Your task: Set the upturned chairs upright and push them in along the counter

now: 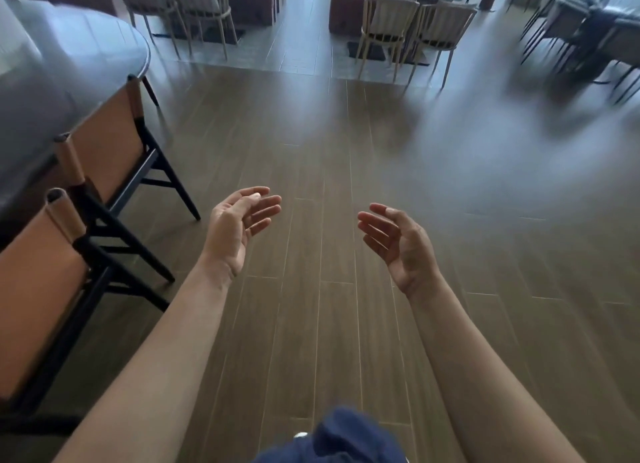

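Two tan-backed chairs, near chair [38,282] and far chair [110,151], stand upright, tucked against the grey counter [79,47]. Beyond the counter, pale dining chairs [391,30] stand well apart across bare wood floor [329,133]. Left hand [239,227] and right hand [398,244] hover over the floor, fingers loosely spread, grasping nothing.

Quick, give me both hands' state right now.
Left hand: open, palm up, holding nothing.
Right hand: open, fingers loosely curled, holding nothing.
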The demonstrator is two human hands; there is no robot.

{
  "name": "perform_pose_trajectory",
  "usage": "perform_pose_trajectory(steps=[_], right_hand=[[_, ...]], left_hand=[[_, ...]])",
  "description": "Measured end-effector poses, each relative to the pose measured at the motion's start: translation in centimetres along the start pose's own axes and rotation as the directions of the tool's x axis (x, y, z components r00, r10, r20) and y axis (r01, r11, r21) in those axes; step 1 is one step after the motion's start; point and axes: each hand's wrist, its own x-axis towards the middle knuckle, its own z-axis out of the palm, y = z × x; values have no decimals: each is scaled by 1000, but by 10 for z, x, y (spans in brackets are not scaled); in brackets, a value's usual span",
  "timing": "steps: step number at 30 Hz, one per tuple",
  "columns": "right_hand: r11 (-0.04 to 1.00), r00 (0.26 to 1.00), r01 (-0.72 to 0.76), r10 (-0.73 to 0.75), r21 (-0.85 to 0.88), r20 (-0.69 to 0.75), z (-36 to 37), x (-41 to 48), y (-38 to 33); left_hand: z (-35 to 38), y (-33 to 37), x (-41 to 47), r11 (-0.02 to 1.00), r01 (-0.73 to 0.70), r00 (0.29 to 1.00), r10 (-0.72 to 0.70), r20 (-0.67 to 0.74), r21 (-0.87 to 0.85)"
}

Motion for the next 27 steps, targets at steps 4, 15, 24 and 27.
perform_pose_trajectory(steps=[4, 15, 24, 27], right_hand=[[1000, 1000, -17, 17, -3, 0, 7, 53, -8], [994, 998, 13, -7, -113, 59, 20, 233, -49], [985, 994, 0, 19, -172, 109, 40, 381, -94], [980, 992, -12, 37, -200, 120, 49, 420, -98]], left_hand=[[8, -2, 53, 1000, 22, 1000, -22, -6, 10], [45, 0, 214, 1000, -20, 996, 21, -84, 12], [83, 13, 351, 999, -48, 988, 45, -146, -19], [88, 15, 389, 999, -47, 985, 43, -164, -20]])
